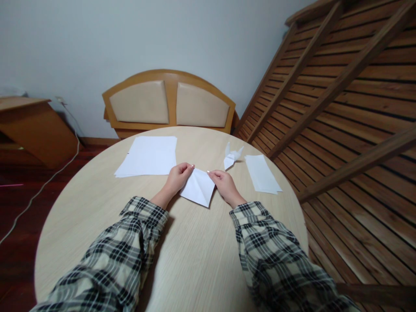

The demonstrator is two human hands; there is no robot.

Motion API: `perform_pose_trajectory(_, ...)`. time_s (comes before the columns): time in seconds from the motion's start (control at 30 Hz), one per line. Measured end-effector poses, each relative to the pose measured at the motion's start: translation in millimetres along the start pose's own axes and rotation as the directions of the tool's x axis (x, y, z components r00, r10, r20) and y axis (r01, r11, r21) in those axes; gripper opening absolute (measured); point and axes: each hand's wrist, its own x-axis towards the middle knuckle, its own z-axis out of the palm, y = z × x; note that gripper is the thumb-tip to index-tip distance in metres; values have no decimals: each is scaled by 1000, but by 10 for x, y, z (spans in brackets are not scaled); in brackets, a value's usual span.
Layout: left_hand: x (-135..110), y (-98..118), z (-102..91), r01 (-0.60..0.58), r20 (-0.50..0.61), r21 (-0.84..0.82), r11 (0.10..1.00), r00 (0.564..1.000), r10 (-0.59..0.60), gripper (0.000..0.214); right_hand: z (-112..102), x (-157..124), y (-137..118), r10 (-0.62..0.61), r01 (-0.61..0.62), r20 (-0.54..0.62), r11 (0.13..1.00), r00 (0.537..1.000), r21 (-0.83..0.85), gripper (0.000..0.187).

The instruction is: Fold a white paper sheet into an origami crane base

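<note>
A white folded sheet of paper (199,187) lies on the round pale wooden table (195,255), creased into a diamond shape. My left hand (178,177) pinches its upper left edge with fingers closed. My right hand (223,183) pinches its upper right corner, fingers closed too. Both arms wear plaid sleeves.
A stack of white sheets (148,157) lies at the far left of the table. A small folded paper figure (232,157) and a narrow pile of paper strips (261,173) lie at the far right. A padded wooden headboard (169,103) leans on the wall; wooden slats (351,86) stand on the right.
</note>
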Motion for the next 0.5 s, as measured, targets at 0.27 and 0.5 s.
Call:
perform_pose_trajectory(0.27, -4, 5, 17, 16, 5, -11, 1000, 1000, -16, 29, 1, 13, 26, -11, 10, -19, 999, 1000, -36, 33)
perform_pose_trajectory(0.5, 5, 10, -6, 22, -57, -14, 1000, 998, -23, 30, 4, 3, 9, 87, -82, -25, 984, 996, 160, 44)
